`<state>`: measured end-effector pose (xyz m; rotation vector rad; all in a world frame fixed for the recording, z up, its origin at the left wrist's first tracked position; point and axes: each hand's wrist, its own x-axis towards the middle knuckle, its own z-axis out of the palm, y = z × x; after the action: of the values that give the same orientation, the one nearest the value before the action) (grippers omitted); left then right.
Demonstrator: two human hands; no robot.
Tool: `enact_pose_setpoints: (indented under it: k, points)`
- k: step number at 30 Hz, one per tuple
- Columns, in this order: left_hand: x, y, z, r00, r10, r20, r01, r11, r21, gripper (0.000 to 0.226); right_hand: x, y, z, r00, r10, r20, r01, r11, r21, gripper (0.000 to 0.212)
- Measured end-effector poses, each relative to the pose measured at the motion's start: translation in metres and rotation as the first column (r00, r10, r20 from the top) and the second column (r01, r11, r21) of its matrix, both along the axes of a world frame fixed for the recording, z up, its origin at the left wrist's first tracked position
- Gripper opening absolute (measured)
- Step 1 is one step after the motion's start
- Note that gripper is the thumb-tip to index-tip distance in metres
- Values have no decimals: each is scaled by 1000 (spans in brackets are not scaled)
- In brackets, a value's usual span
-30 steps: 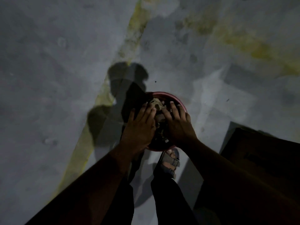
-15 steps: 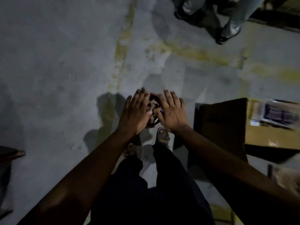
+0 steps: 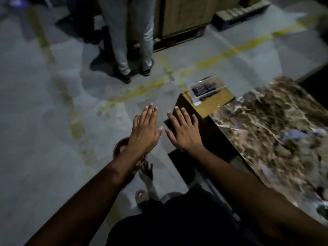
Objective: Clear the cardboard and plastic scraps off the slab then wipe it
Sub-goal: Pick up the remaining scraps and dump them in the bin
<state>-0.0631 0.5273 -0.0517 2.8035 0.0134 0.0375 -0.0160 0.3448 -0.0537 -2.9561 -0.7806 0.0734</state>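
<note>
Both hands are out in front, palms down, fingers straight and spread, nothing in either one. The left hand hovers above the grey concrete floor, and right under its wrist, at about seven o'clock from the hand, sits a round red bowl, mostly hidden by the forearm, so its contents are hard to make out. The right hand floats just beside the left, thumbs nearly meeting, over the dark side of a cardboard box. On the box's tan top, at one o'clock from the right hand, lies a clear plastic package with something dark inside. Over at three o'clock, the brown marble slab with pale veining fills the right side of the view, its near corner touching or just beside the box. A bluish-grey scrap rests on the slab; the blur is too heavy to say whether it is plastic or cloth. Faded yellow lines cross the floor. At twelve o'clock another person's grey-trousered legs stand on the concrete, with wooden crates behind them. Down at six o'clock, a sandalled foot peeks out.
</note>
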Motion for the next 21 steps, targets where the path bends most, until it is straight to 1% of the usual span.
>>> enact_pose_setpoints:
  k: [3,7,11,13,19,21]
  points:
    - [23,-45,15,989,-146,23,145,989,33,74,-5,-56,14,989,-148,27,148,989,18,68]
    - [40,-123,31,951,-310,13,309,950,46,74,-18,-137,23,934,-355,28,353,934,57,67]
    - [47,-218,41,875,-484,22,481,872,95,77,-36,-225,23,854,-520,23,514,850,110,65]
    - [50,-268,37,831,-555,29,548,827,125,76,-49,-271,22,812,-583,18,578,808,116,66]
    - [46,-427,23,709,-704,-31,700,699,144,74,-89,-416,12,671,-741,6,736,667,119,64]
    - [41,-476,15,677,-735,-49,733,665,146,73,-103,-461,4,647,-763,-5,757,642,120,64]
